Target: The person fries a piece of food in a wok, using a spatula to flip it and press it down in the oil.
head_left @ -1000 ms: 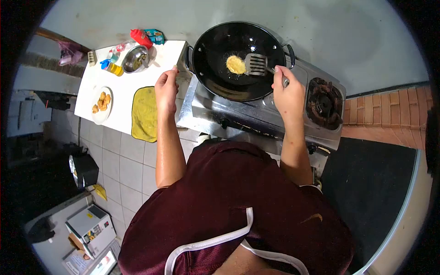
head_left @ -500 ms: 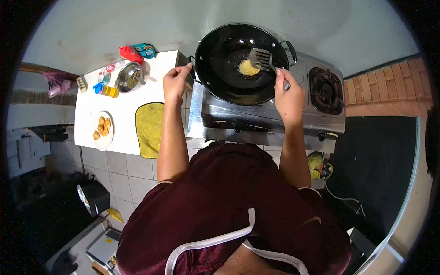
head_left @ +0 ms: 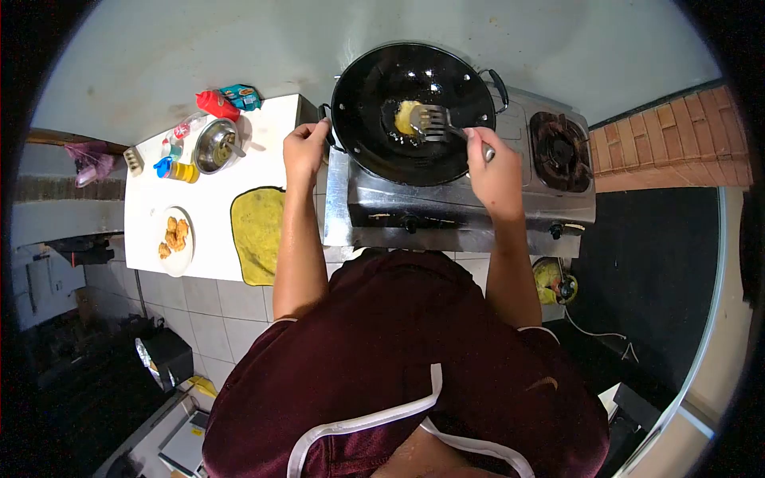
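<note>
A black wok [head_left: 402, 155] stands on the left burner of a steel gas stove [head_left: 446, 195]. My left hand [head_left: 304, 151] pinches the wok's left handle. In my right hand [head_left: 497, 171] is a slotted metal spatula [head_left: 434, 121], its blade inside the wok, touching or overlapping the right side of a yellow piece of food [head_left: 406, 116]. Small bubbles show around the food, near the middle of the wok.
On the white table [head_left: 215, 259] at the left are a plate [head_left: 177, 259] of fried pieces, a steel bowl [head_left: 209, 147], a yellow bottle [head_left: 183, 172], a red bottle [head_left: 217, 104] and a green cloth [head_left: 256, 231]. The right burner [head_left: 560, 151] holds no pot.
The spatula blade has moved left and slightly down, onto the food's edge. The food now sits a little further left in view. The whole view has shifted slightly.
</note>
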Motion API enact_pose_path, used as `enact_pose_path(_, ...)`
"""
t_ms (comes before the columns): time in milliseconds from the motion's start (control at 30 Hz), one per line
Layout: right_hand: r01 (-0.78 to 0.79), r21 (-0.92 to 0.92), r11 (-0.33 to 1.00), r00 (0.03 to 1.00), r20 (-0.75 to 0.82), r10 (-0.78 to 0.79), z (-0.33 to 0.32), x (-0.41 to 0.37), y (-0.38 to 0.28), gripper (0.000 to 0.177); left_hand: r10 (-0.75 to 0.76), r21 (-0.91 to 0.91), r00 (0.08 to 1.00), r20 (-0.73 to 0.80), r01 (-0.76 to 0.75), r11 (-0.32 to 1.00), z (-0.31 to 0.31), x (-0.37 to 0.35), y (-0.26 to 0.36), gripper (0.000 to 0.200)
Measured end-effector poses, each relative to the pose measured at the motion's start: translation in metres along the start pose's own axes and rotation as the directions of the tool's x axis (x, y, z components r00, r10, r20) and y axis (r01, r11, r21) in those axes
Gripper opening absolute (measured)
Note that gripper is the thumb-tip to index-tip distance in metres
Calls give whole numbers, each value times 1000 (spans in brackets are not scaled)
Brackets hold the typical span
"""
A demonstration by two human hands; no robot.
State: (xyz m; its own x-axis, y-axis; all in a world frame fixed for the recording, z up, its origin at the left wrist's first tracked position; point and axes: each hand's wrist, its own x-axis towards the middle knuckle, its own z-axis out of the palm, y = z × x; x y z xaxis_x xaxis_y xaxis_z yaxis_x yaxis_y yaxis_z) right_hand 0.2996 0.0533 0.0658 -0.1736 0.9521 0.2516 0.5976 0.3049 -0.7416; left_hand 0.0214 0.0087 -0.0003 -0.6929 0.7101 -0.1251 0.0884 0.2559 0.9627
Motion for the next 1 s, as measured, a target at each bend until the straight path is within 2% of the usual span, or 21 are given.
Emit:
enact_pose_path(33,-66,-20,998,998,16,66,-3,0,-1,19,-1,-1,1000,-3,1,1000,-1,2,-3,25)
enact_pose_path(67,-66,-20,998,998,18,66,-2,1,1,19,44,-2,999,17,-44,999,-1,5,-7,25)
enact_pose_path(133,25,-34,999,995,-100,-29,1,3,10,25,87,-3,995,41,-87,996,-1,4,-6,25)
enact_pose_path(267,50,102,994,996,-78,-42,17,6,18,20,53,6,997,48,-54,999,-1,3,-2,25)
enact_pose_path(367,123,27,992,988,-100,-120,16,5,17,19,91,31,995,31,-92,995,-1,4,-6,25)
enact_pose_path(467,37,46,998,997,-71,-34,5,10,17,18,122,55,992,15,-123,991,0,7,-8,25)
enact_pose_path(567,53,31,998,995,-83,-50,5,13,10,19,120,62,993,15,-120,991,0,8,-9,25)
enact_pose_path(600,190,81,978,971,-160,-175,12,13,13,19,113,57,993,22,-114,992,0,9,-8,25)
enact_pose_path(733,185,79,980,976,-127,-174,10,11,19,20,122,22,992,45,-123,992,-2,7,-5,26)
enact_pose_path(800,58,64,996,996,-74,-54,2,12,19,21,125,63,992,21,-126,990,-1,5,-2,25)
enact_pose_path(833,59,65,996,996,-75,-54,3,12,20,21,126,64,992,20,-127,990,-1,4,0,25)
enact_pose_path(1000,125,52,991,967,-229,-110,7,16,24,21,113,131,994,-13,-110,985,-1,8,-2,25)
